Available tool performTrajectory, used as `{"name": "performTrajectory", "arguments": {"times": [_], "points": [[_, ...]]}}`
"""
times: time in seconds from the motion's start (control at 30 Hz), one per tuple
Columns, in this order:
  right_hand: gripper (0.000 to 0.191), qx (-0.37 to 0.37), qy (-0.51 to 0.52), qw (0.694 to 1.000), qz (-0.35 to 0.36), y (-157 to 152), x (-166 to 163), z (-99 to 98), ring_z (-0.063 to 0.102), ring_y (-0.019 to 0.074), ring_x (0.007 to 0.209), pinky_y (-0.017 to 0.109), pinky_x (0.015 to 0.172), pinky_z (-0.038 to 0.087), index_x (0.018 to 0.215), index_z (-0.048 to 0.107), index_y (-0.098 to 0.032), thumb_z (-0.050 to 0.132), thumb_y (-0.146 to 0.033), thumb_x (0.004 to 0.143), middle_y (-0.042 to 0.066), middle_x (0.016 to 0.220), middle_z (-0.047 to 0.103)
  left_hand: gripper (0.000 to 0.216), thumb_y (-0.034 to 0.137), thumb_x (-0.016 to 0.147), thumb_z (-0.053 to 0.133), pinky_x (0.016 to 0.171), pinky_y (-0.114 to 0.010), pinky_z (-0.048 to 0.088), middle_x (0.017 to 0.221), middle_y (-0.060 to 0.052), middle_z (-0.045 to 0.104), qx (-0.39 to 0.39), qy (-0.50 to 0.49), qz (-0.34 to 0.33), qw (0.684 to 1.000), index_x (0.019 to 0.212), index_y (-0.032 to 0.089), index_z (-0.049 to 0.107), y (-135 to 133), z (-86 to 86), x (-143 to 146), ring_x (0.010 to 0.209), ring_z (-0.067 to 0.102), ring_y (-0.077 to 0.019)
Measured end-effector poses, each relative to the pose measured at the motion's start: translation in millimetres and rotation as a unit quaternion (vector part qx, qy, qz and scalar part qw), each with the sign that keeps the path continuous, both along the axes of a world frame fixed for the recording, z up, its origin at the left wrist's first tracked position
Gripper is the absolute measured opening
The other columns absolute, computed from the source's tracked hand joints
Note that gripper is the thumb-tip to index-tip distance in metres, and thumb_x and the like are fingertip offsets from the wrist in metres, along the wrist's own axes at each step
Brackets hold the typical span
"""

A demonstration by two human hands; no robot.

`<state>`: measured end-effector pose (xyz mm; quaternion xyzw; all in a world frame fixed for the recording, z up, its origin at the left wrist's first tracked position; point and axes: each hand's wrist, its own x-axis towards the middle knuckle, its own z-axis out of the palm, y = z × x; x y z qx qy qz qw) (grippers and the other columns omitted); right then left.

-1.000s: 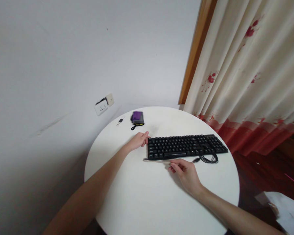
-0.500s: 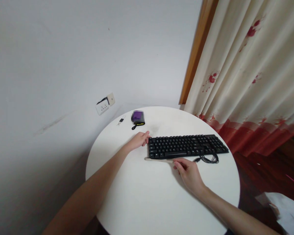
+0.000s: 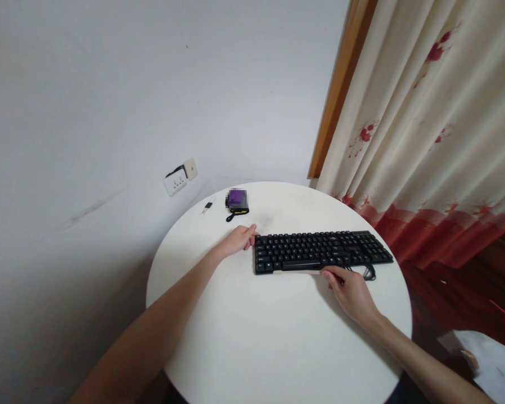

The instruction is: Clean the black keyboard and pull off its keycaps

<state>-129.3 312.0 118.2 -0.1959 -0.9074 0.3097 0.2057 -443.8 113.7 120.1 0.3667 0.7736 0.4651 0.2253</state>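
A black keyboard (image 3: 320, 250) lies on the round white table (image 3: 252, 336). At its upper left corner, my left hand (image 3: 239, 240) has its fingers curled against the edge, closed on it. My right hand (image 3: 349, 289) pinches one end of a thin pale stick (image 3: 297, 272), which lies along the front edge of the keyboard, below the space bar. What kind of stick it is cannot be made out. Beside my right hand, a coiled black cable (image 3: 369, 273) rests at the keyboard's front right, partly hidden by the fingers.
A purple and black pouch-like item (image 3: 237, 200), pixelated, sits at the back of the table. Left of it lies a small dark object with a pale strip (image 3: 209, 205). A wall with a socket (image 3: 175, 182) stands behind; a curtain (image 3: 404, 129) hangs at right.
My right hand has slid to the right along the keyboard's front edge, drawing the pale stick with it, and now covers more of the cable. My left hand stays in place.
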Motion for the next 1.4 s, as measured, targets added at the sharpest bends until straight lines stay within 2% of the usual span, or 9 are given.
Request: {"name": "performTrajectory", "arguments": {"times": [0.2, 0.4, 0.53, 0.7, 0.83, 0.97, 1.2, 1.4], "points": [[0.041, -0.022, 0.01, 1.0, -0.018, 16, 9, 0.3, 0.062, 0.0207, 0.063, 0.03, 0.062, 0.044, 0.091, 0.073, -0.017, 0.048, -0.049, 0.095, 0.005, 0.068, 0.069, 0.072, 0.07, 0.091, 0.032, 0.053, -0.028, 0.037, 0.054, -0.003, 0.057, -0.007, 0.002, 0.003, 1.0, 0.067, 0.011, 0.066, 1, -1.3, -1, 0.045, 0.046, -0.0119], [0.038, -0.071, 0.035, 0.995, 0.055, -8, -3, 5.5, 0.056, 0.016, 0.059, 0.027, 0.058, 0.04, 0.085, 0.071, -0.017, 0.046, -0.044, 0.097, 0.002, 0.067, 0.066, 0.07, 0.068, 0.091, 0.034, 0.053, -0.028, 0.037, 0.055, -0.003, 0.057, -0.007, -0.003, 0.003, 1.0, 0.069, 0.011, 0.068, 1, -2.5, -4, 0.044, 0.045, -0.0117], [0.035, -0.053, 0.036, 0.994, 0.093, -32, -21, 9.5, 0.056, 0.0143, 0.059, 0.025, 0.059, 0.039, 0.084, 0.071, -0.018, 0.047, -0.039, 0.098, 0.001, 0.066, 0.064, 0.071, 0.068, 0.091, 0.033, 0.052, -0.027, 0.035, 0.055, -0.003, 0.056, -0.009, -0.006, 0.003, 1.0, 0.069, 0.01, 0.067, 0, -1.8, -5, 0.044, 0.045, -0.0115], [0.031, 0.017, 0.05, 0.992, 0.115, -44, -31, 9.9, 0.061, 0.0153, 0.066, 0.025, 0.063, 0.039, 0.088, 0.073, -0.02, 0.047, -0.034, 0.099, 0.001, 0.075, 0.071, 0.07, 0.069, 0.09, 0.035, 0.051, -0.027, 0.036, 0.058, -0.003, 0.058, -0.006, -0.009, 0.002, 1.0, 0.071, 0.011, 0.067, 0, 2.6, 0, 0.045, 0.046, -0.0114], [0.032, 0.068, 0.036, 0.992, 0.096, -42, -26, 7.5, 0.063, 0.0161, 0.065, 0.025, 0.063, 0.039, 0.088, 0.075, -0.021, 0.046, -0.032, 0.099, 0.002, 0.078, 0.073, 0.068, 0.069, 0.09, 0.034, 0.053, -0.028, 0.038, 0.055, -0.003, 0.057, -0.005, -0.002, 0.007, 1.0, 0.066, 0.012, 0.064, 0, 5.4, 4, 0.045, 0.046, -0.0118], [0.033, 0.088, 0.01, 0.994, 0.066, -35, -21, 7.0, 0.066, 0.0175, 0.066, 0.026, 0.062, 0.04, 0.088, 0.076, -0.023, 0.046, -0.034, 0.099, 0.002, 0.079, 0.075, 0.067, 0.068, 0.091, 0.033, 0.056, -0.029, 0.04, 0.049, -0.001, 0.053, -0.005, 0.002, 0.006, 1.0, 0.059, 0.015, 0.06, 0, 6.2, 6, 0.044, 0.046, -0.0123], [0.037, 0.095, -0.008, 0.995, 0.027, -18, -13, 4.6, 0.069, 0.0196, 0.068, 0.027, 0.063, 0.042, 0.092, 0.076, -0.023, 0.044, -0.038, 0.098, 0.003, 0.081, 0.076, 0.069, 0.069, 0.092, 0.031, 0.06, -0.03, 0.042, 0.044, -0.002, 0.052, -0.004, 0.024, 0.002, 1.0, 0.052, 0.018, 0.055, 0, -1.2, 0, 0.045, 0.049, -0.0141], [0.041, 0.082, -0.013, 0.996, -0.021, 1, -6, 1.9, 0.066, 0.0198, 0.062, 0.027, 0.058, 0.041, 0.091, 0.076, -0.021, 0.044, -0.046, 0.096, 0.004, 0.072, 0.074, 0.068, 0.07, 0.09, 0.032, 0.059, -0.03, 0.041, 0.047, -0.002, 0.054, -0.013, 0.028, 0.008, 1.0, 0.057, 0.017, 0.058, -1, 3.3, 3, 0.045, 0.047, -0.0137]]}}
